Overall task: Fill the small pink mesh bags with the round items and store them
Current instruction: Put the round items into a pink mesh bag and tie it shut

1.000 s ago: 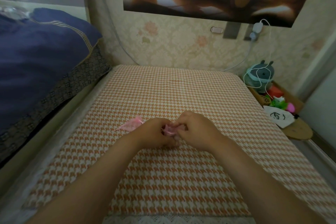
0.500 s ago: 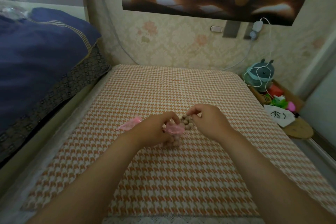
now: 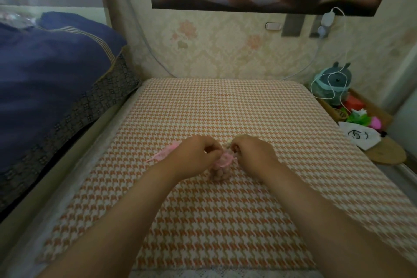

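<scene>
A small pink mesh bag (image 3: 222,166) stands on the orange houndstooth cloth (image 3: 225,221), with small brown round items showing through its mesh. My left hand (image 3: 195,157) pinches its top from the left. My right hand (image 3: 255,157) pinches the top or its drawstring from the right. A second pink mesh bag (image 3: 164,153) lies flat just left of my left hand. A few pale round items (image 3: 229,144) peek out between my hands; most of that pile is hidden behind my right hand.
A dark blue quilt (image 3: 49,79) on a bed runs along the left. At the right edge a low wooden stand holds a teal plush toy (image 3: 334,83), a white cable, a white cloth with a drawn face (image 3: 358,134) and small colourful things. The wall is close behind.
My right hand went out to the pile of round items half a second ago and has come back to the bag's top. My left hand has stayed on the bag.
</scene>
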